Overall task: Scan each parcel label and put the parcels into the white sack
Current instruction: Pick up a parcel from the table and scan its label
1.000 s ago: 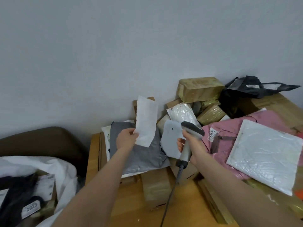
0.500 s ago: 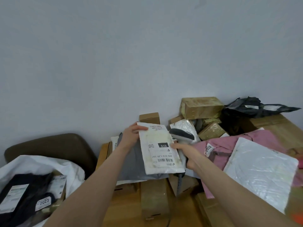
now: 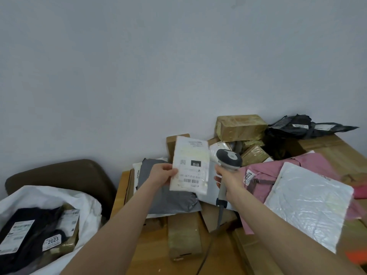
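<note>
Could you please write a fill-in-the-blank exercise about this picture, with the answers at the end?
1. The left hand holds a white parcel whose black patch reads ____.
2. The right hand grips the scanner by its ____.
3. The label on the pink parcel reads ____.
4. The sticker inside the white sack reads ____.

Missing words: 010; handle; 2026; 2023.

The sack (image 3: 87, 203) sits low on the left, with packs (image 3: 29, 235) in it and a chair (image 3: 59, 171) behind it. The table (image 3: 155, 251) stands to its right and bears a heap (image 3: 264, 175). Over the heap the left hand (image 3: 161, 173) holds a parcel (image 3: 190, 165), with the scanner (image 3: 228, 159) in the right hand (image 3: 228, 179) just right of it
</note>
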